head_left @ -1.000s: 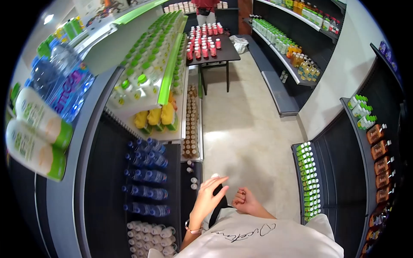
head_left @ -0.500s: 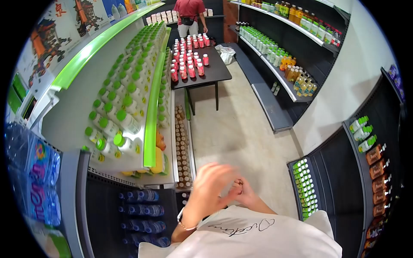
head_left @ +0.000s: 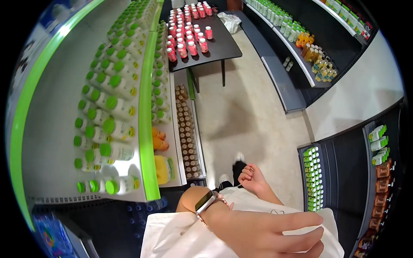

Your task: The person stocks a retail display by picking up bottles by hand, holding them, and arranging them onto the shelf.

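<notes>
My left hand [head_left: 269, 232] reaches across the front of my white shirt [head_left: 172, 232], back of the hand up. Its fingers are stretched out and slightly apart, and nothing shows in them. On that wrist sit a watch [head_left: 205, 201] and a beaded bracelet [head_left: 202, 220]. Farther forward, over the floor, my right hand [head_left: 253, 178] is closed with the fingers curled in; I see no object in it. Neither hand touches any goods. White bottles with green caps [head_left: 112, 150] stand in rows on the shelf to my left.
A dark table [head_left: 223, 47] ahead bears red bottles with white caps [head_left: 192, 48]. Shelves with drinks [head_left: 318, 64] line the right side. Brown-capped bottles [head_left: 187, 133] fill a low left shelf. Below right are green bottles [head_left: 313, 180]. A white bag [head_left: 230, 22] lies beyond the table.
My hands have come apart: the left swung down and right across my shirt, the right moved slightly forward and right. The view tilted down, so the person behind the table is mostly out of sight.
</notes>
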Motion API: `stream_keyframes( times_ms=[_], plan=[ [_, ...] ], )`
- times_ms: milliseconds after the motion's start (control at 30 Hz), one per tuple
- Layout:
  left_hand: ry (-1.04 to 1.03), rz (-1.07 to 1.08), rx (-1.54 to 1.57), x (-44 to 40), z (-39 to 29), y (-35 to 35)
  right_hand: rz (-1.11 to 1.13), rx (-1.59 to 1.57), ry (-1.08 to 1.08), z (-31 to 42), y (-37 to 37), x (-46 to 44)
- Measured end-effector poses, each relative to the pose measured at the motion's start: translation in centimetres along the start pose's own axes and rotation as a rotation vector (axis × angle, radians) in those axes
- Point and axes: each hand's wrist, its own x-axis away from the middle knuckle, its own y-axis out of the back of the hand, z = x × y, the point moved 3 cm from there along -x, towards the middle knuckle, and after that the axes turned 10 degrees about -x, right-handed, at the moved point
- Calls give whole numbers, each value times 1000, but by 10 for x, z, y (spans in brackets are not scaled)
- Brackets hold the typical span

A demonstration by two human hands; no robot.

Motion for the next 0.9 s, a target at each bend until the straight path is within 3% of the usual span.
stream_keyframes(
  times_ms=[200,400,533,667,767,900],
  plan=[
    [38,-13,-71,-11,99,-23,-15,33,42,53,-87,-46],
    [48,-35,-158,-42,210,-55,133,90,93,132,-209,-94],
    [182,-39,-154,-54,283,-74,148,79,132,181,-274,-116],
    [98,27,-94,-60,355,-77,91,28,119,222,-291,-148],
    [139,-44,-122,-67,395,-89,48,50,121,238,-316,-163],
    [170,21,-182,-74,446,-96,-36,52,88,252,-342,-191]
  ],
)
